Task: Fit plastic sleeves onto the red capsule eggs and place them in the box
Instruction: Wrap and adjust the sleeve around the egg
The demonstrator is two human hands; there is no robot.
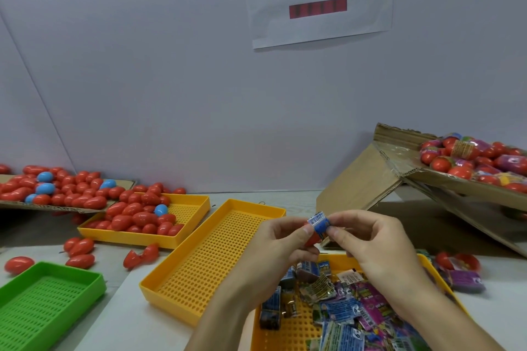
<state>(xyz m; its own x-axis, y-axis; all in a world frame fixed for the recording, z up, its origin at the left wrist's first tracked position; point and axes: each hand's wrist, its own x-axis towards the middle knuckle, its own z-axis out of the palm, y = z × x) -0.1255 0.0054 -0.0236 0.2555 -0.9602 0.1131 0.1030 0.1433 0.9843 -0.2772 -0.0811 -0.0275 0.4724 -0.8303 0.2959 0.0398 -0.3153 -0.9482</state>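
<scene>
Glossy red plastic eggs (134, 215), perforated yellow plastic tray (211, 259), corrugated cardboard box (370, 177).

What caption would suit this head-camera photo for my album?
Both hands, left hand and right hand, slide a blue plastic sleeve onto a red capsule egg above a yellow tray.

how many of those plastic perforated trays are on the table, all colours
4. An empty green perforated plastic tray lower left, a yellow tray of red eggs behind, an empty yellow tray in the centre, and a yellow tray of printed sleeves under the hands.

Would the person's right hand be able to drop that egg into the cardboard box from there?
Probably yes: the cardboard box lies open on the right hand's side with nothing between, though both hands are busy fitting the sleeve now.
</scene>
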